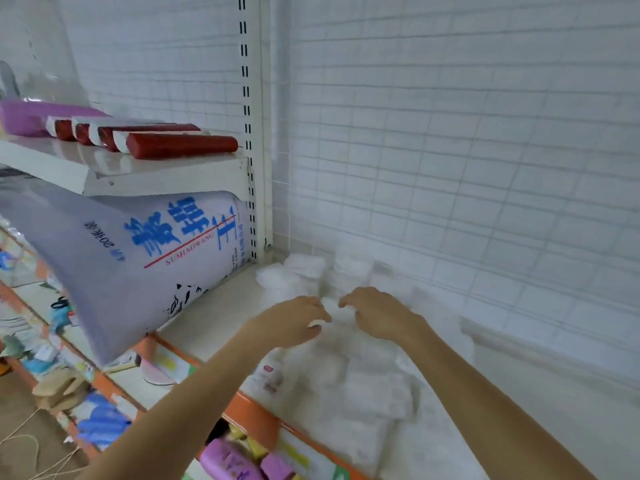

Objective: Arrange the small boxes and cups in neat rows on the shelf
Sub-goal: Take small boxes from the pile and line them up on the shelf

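Head view — both hands [329, 318] curl over blurred white cups [308, 271]; grip and cup orientation unclear.

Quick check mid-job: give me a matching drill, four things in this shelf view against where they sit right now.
Things:
1. red-brown rolls
2. purple pack
3. large white roll with blue lettering
4. left hand

Places:
A. far left of upper shelf
B. over the blurred white items on the orange-edged shelf
C. upper shelf, lying side by side
D. under the upper shelf, tilted

Pairs: 1-C, 2-A, 3-D, 4-B
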Motion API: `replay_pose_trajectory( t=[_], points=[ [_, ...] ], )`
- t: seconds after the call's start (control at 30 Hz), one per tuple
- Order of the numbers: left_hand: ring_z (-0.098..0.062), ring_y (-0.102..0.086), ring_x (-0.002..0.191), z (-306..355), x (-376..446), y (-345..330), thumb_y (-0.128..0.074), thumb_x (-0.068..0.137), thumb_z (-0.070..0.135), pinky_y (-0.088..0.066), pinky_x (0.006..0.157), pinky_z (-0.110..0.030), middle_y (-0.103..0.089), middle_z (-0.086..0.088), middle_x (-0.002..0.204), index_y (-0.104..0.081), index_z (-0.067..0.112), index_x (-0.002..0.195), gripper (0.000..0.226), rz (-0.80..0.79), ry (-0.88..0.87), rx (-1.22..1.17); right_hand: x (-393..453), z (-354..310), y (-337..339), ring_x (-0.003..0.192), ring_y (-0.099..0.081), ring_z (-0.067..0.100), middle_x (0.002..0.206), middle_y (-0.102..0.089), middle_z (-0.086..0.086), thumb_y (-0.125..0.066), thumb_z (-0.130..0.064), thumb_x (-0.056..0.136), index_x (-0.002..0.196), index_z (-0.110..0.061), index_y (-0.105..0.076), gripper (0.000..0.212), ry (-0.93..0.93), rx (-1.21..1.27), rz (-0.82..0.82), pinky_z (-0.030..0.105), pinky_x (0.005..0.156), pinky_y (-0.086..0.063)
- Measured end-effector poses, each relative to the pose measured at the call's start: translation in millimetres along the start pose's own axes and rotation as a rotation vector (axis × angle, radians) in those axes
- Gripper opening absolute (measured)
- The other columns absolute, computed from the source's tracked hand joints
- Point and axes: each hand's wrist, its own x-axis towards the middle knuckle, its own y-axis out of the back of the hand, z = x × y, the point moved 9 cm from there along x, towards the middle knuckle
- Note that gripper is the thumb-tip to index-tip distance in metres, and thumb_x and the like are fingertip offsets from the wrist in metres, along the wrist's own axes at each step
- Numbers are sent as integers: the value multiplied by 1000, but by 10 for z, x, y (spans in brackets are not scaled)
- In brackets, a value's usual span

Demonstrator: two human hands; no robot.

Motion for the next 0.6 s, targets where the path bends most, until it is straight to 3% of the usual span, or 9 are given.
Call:
replay_pose_trajectory(
  t=[0.13,0.27,0.47,0.6],
  points=[
    [-23,-51,110,-108,128,-179,-45,88,22,-42,92,-35,-57,-11,119,-61,8,117,36,-110,-161,42,214,-5,-230,125,-42,24,142,-40,5,-50,-22,93,135,-20,-42,42,-130,147,-134,37,102,-37],
    [-20,-45,117,-115,200,-198,-55,87,23,-38,93,-28,-48,-5,128,-53,11,126,41,-211,-261,85,271,54,-246,116,-49,22,132,-49,4,-54,-32,91,126,-22,-48,37,-257,184,-87,39,98,-40],
    [-22,-38,123,-129,259,-262,-61,83,16,-38,99,-34,-38,-7,137,-37,11,138,59,-306,-325,212,249,38,-285,116,-50,23,133,-52,5,-48,-27,95,128,-20,-46,35,-333,151,-39,36,97,-39],
    [-23,-41,117,-81,188,-258,-57,84,13,-42,91,-33,-42,-9,131,-38,9,134,54,-208,-369,293,235,-7,-278,120,-49,23,137,-49,3,-45,-25,96,135,-23,-40,39,-347,63,-20,34,97,-37]
  ],
)
